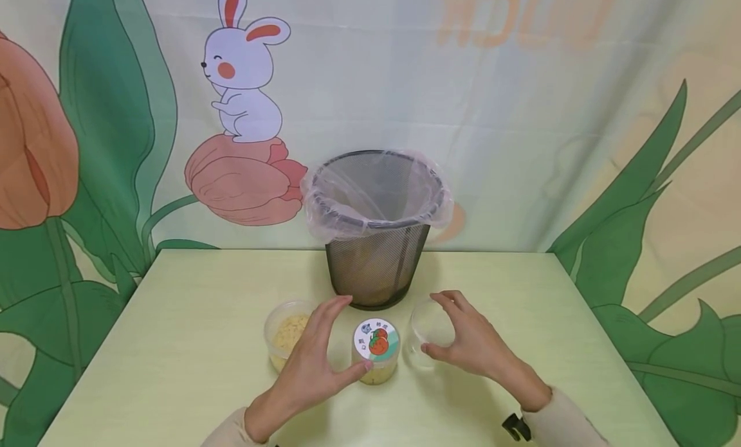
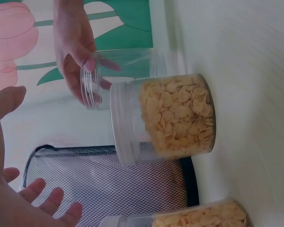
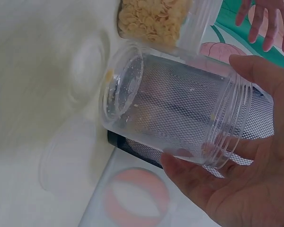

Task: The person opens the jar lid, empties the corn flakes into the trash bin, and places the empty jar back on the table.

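A clear jar of yellowish flakes (image 1: 376, 341) stands at the middle, its lid bearing a tomato-like picture and lettering. My left hand (image 1: 312, 354) hovers around its left side, thumb and fingers spread, apart from the jar in the left wrist view. To the right, my right hand (image 1: 477, 341) holds a clear lidless jar (image 3: 170, 104) by its threaded rim, thumb on one side and fingers on the other. Only small crumbs show inside that jar. Another clear tub of flakes (image 1: 283, 331) stands at the left, partly behind my left hand; whether it is covered I cannot tell.
A black mesh bin (image 1: 376, 267) with a pinkish plastic liner stands at the table's back edge, behind the jars. The pale green table (image 1: 191, 331) meets a printed cloth backdrop (image 1: 370, 80) with a rabbit and tulips.
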Tool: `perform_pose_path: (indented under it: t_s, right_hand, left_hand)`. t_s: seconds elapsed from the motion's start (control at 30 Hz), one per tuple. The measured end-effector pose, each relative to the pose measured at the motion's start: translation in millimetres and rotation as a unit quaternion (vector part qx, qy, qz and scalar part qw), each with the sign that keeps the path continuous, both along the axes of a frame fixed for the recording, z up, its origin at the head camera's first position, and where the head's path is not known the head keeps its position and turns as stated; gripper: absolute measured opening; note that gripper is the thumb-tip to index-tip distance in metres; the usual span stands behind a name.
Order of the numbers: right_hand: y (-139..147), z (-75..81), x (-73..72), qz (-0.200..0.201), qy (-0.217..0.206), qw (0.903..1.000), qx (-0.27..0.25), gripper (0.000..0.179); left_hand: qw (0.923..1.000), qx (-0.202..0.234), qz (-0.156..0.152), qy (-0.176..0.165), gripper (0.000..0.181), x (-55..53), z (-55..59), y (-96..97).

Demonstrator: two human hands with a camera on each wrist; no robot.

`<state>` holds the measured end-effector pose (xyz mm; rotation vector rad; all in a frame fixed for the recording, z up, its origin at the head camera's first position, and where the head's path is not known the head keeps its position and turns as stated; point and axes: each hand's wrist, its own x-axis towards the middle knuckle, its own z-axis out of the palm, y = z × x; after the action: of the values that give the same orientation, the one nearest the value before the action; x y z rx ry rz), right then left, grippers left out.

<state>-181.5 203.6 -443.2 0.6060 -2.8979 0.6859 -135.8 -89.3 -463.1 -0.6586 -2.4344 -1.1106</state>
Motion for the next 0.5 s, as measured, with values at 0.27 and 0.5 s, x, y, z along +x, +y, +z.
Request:
perform_pose_path:
  t_s: [0.27,0.5]
  right_hand:
    - [-2,-10.5,0.8,0.007,-0.011,0.9999,0.003,0.086]
    - [-3,-17.4,0.5,0.008,-0.017,0.9998,0.003,0.086]
  left_hand:
    - [0.9998,-0.002,-0.013,-0.014,0.097,2.0,-2.4,2.1]
    - [0.9990,0.008,-0.019,-0.039,0.098,4.7,-10.8,5.4]
